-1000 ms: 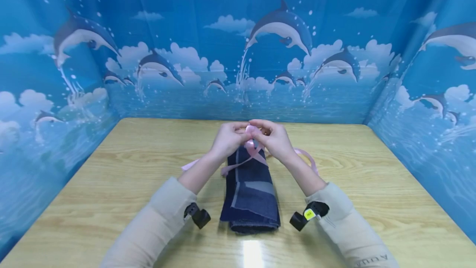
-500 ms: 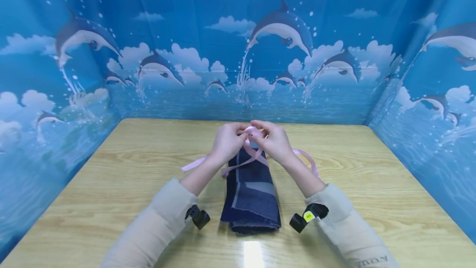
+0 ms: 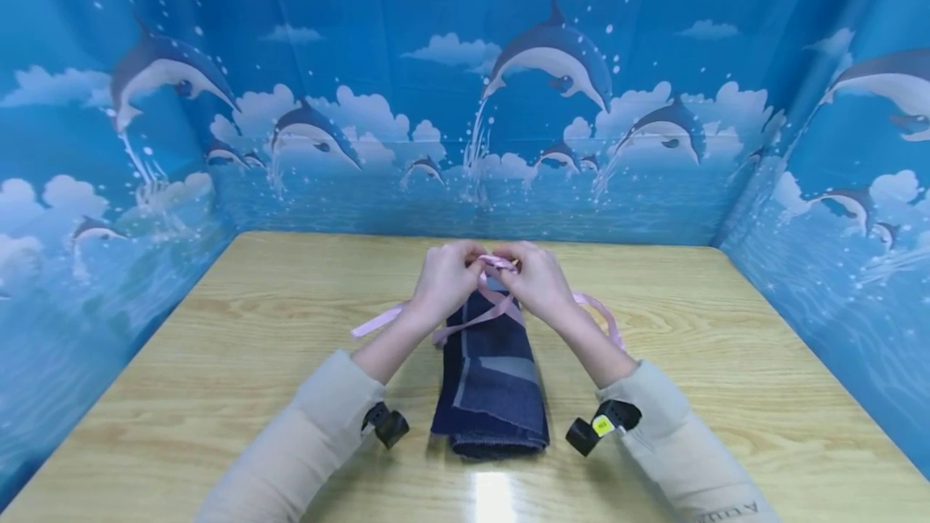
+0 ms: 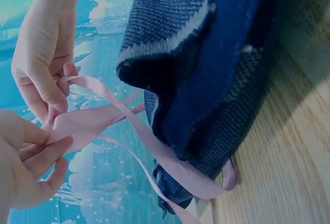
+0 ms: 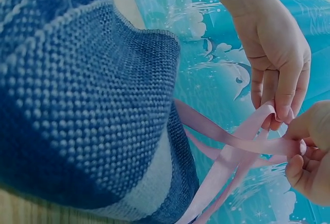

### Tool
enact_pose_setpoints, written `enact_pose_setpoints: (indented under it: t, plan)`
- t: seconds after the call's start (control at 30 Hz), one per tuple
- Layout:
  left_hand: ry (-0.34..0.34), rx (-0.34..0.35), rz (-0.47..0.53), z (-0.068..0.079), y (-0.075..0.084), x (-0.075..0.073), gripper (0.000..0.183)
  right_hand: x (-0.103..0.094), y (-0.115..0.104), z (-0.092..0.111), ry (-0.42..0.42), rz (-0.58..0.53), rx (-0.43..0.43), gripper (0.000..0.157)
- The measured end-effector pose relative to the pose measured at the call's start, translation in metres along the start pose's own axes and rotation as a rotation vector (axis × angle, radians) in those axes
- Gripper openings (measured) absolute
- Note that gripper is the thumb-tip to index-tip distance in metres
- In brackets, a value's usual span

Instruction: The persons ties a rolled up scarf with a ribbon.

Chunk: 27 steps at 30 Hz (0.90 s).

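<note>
Together, left hand (image 3: 443, 277) and right hand (image 3: 538, 279), nearly closed, pinch pink ribbon (image 3: 498, 262) near rolled navy cloth (image 3: 500, 394).

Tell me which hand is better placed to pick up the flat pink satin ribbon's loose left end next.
Probably the left hand: the loose end shows beside the left forearm, while the right hand would have to reach across. Both hands pinch the ribbon.
</note>
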<state>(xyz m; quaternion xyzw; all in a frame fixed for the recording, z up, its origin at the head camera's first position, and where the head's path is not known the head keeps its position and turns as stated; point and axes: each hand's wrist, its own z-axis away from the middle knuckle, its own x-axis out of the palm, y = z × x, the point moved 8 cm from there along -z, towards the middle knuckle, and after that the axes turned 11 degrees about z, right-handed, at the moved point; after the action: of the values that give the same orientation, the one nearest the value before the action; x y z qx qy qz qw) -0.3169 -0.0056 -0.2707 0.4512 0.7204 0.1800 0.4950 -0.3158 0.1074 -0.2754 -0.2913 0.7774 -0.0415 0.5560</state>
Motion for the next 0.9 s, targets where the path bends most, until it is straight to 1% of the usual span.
enact_pose_setpoints:
  t: [0.07, 0.23, 0.4, 0.5, 0.63, 0.8, 0.9]
  plan:
    - [0.006, 0.027, -0.013, 0.0, 0.001, 0.0, 0.013, 0.0, 0.0, 0.0, -0.009, 0.013, 0.002, 0.021]
    - [0.014, 0.077, -0.038, 0.001, 0.004, -0.001, 0.014, 0.001, 0.001, 0.0, -0.04, 0.017, -0.014, 0.02]
    - [0.012, 0.099, -0.048, 0.002, 0.005, 0.0, 0.015, 0.003, 0.003, 0.0, -0.064, -0.02, -0.023, 0.02]
    - [0.017, 0.108, -0.046, 0.002, 0.005, 0.0, 0.015, 0.005, 0.008, 0.0, -0.084, -0.082, 0.004, 0.022]
    - [0.022, 0.115, -0.041, 0.001, 0.005, 0.0, 0.015, 0.008, 0.016, 0.0, -0.12, -0.199, 0.062, 0.023]
    - [0.029, 0.118, -0.036, 0.0, 0.005, 0.0, 0.014, 0.011, 0.021, -0.002, -0.152, -0.309, 0.09, 0.023]
    - [0.032, 0.114, -0.026, 0.0, 0.006, -0.001, 0.014, 0.014, 0.025, -0.002, -0.175, -0.409, 0.136, 0.023]
